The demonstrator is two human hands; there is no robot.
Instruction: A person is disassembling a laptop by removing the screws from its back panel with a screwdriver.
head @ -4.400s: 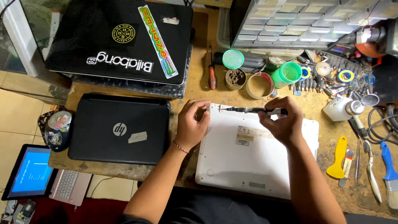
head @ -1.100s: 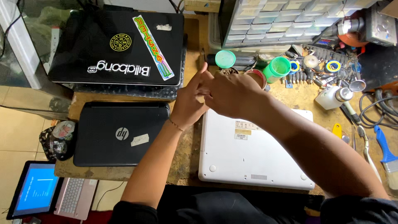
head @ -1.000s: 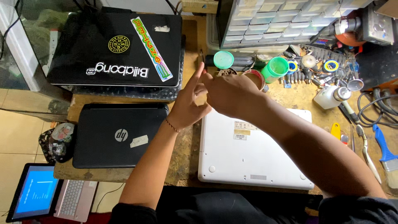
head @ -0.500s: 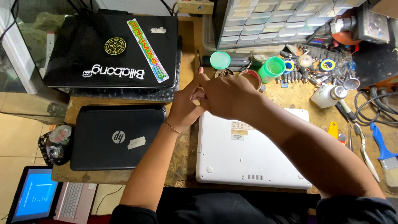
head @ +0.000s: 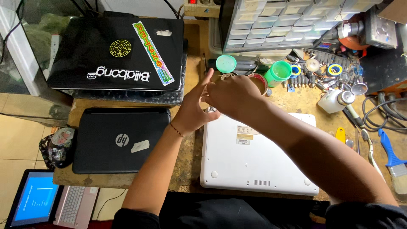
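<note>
My left hand (head: 193, 110) is raised over the far left corner of a white laptop (head: 263, 163) that lies bottom up on the wooden bench. Its fingers are spread and point up. My right hand (head: 231, 95) reaches across from the right, its curled fingertips meeting the left palm. Whatever is between the two hands is hidden. A brown tape roll (head: 259, 81) sits just behind the right hand.
Left of the white laptop lies a closed black laptop (head: 121, 140), with a stickered black laptop (head: 114, 51) behind it. A small blue-screened laptop (head: 34, 203) sits low at the left. A drawer cabinet (head: 288, 21), green cups (head: 280, 70), white bottle (head: 335, 99), yellow pry tool (head: 340, 135) and brush (head: 392, 159) crowd the right.
Earlier my right hand held a screwdriver at the white laptop's far edge. Both hands have since risen and met over its far left corner, and have hardly moved in the last second.
</note>
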